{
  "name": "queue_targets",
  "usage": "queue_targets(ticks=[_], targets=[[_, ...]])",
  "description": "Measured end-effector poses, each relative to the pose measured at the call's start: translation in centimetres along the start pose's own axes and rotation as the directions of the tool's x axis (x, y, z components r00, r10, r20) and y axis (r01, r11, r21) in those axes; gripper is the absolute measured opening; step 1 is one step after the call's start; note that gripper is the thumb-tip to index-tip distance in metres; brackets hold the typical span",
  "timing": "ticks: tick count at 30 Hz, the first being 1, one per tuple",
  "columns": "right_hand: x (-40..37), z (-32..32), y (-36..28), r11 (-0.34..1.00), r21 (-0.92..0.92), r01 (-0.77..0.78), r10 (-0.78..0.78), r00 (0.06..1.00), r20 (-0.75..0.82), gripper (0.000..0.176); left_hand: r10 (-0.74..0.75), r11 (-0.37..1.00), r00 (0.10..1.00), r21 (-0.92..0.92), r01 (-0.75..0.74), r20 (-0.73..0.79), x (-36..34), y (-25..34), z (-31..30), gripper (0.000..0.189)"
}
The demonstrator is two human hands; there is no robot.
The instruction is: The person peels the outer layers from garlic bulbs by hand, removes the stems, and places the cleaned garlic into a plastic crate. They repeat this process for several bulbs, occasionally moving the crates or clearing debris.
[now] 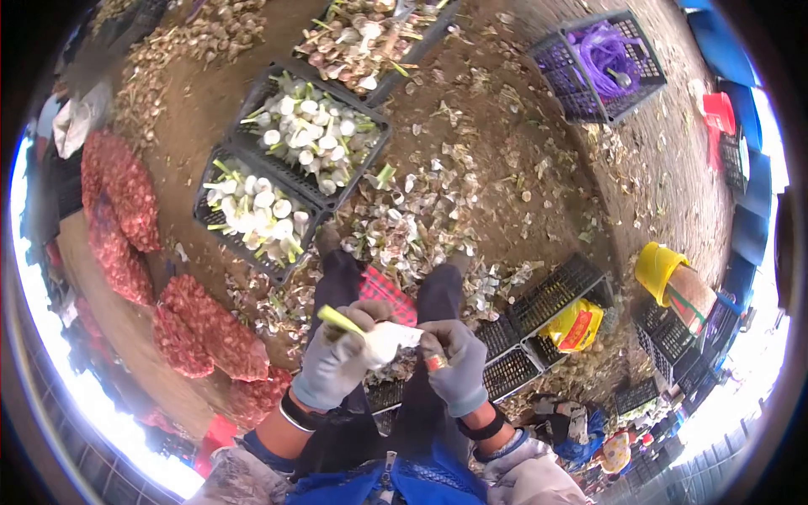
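In the head view, my left hand point(335, 364), in a grey work glove, is closed round a white garlic bulb point(385, 343) with a short green stem pointing up to the left. My gloved right hand point(455, 358) is pinched at the bulb's other side, on a strip of pale garlic skin point(410, 336). A small red-orange piece shows at its fingers; I cannot make out what it is. Both hands are above my lap, where a red checked cloth point(389, 295) shows between my knees. Peeled skins point(404, 231) lie on the ground before my feet.
Black crates of cleaned garlic point(316, 139) stand ahead left, with rougher bulbs point(362, 42) in a crate behind. Red net sacks point(206, 324) lie left. A crate of purple netting point(602, 63) stands far right. Nearer are a yellow bucket point(659, 268) and black crates point(547, 295).
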State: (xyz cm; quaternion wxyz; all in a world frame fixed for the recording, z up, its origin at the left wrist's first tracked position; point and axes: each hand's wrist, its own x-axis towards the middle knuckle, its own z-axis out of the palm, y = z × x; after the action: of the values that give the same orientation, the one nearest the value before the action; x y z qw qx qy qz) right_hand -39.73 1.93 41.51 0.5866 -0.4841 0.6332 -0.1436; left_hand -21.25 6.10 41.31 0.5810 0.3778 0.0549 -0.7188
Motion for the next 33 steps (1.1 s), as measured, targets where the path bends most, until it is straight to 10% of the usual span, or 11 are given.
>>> queue_targets(ticks=[7, 10, 13, 16, 18, 22, 24, 26, 30, 33], targets=[[-0.3, 5.4, 2.3, 0.99, -0.133, -0.041, 0.049, 0.997, 0.056, 0.015, 0.047, 0.82, 0.972, -0.547, -0.168, -0.229, -0.6, 6.7, -9.8, 0.026], [1.5, 9.1, 6.1, 0.9, -0.428, -0.083, 0.143, 0.984, 0.11, 0.023, 0.15, 0.914, 0.912, -0.298, -0.275, -0.382, -0.8, 11.2, -17.5, 0.027], [4.4, 14.1, 8.2, 0.444, -0.889, 0.113, 0.009, 0.991, 0.13, 0.031, 0.381, 0.92, 0.771, 0.294, -0.26, -0.511, 0.5, 16.8, -24.2, 0.028], [8.5, 20.0, 8.9, 0.57, -0.817, 0.087, 0.262, 0.923, 0.28, 0.031, 0.516, 0.633, 0.678, 0.767, 0.109, -0.523, 2.1, 21.2, -35.0, 0.026], [11.5, 25.6, 9.3, 0.581, -0.814, 0.033, 0.45, 0.82, 0.354, 0.038, 0.643, 0.47, 0.648, 0.878, 0.085, -0.407, 4.1, 22.4, -43.4, 0.023], [13.8, 35.2, 14.7, 0.888, -0.445, -0.112, 0.305, 0.869, 0.39, 0.031, 0.695, -0.028, 0.694, 0.958, 0.284, -0.185, 7.8, 25.9, -53.7, 0.035], [14.9, 38.3, 15.5, 0.871, -0.166, -0.462, 0.487, 0.772, 0.409, 0.027, 0.639, -0.324, 0.756, 0.842, 0.432, -0.142, 8.8, 29.0, -52.6, 0.041], [16.3, 39.5, 11.5, 0.645, 0.018, -0.764, 0.687, 0.59, 0.425, 0.028, 0.611, -0.275, 0.736, 0.794, 0.543, -0.291, 9.3, 30.2, -53.7, 0.06], [19.2, 42.1, 14.0, 0.436, 0.048, -0.899, 0.824, 0.42, 0.381, 0.026, 0.627, -0.264, 0.692, 0.739, 0.62, -0.357, 11.4, 34.0, -56.5, 0.066], [19.6, 44.0, 20.7, 0.623, 0.01, -0.782, 0.772, 0.616, 0.154, 0.044, 0.576, -0.217, 0.657, 0.683, 0.697, -0.487, 12.7, 35.9, -57.0, 0.072]])
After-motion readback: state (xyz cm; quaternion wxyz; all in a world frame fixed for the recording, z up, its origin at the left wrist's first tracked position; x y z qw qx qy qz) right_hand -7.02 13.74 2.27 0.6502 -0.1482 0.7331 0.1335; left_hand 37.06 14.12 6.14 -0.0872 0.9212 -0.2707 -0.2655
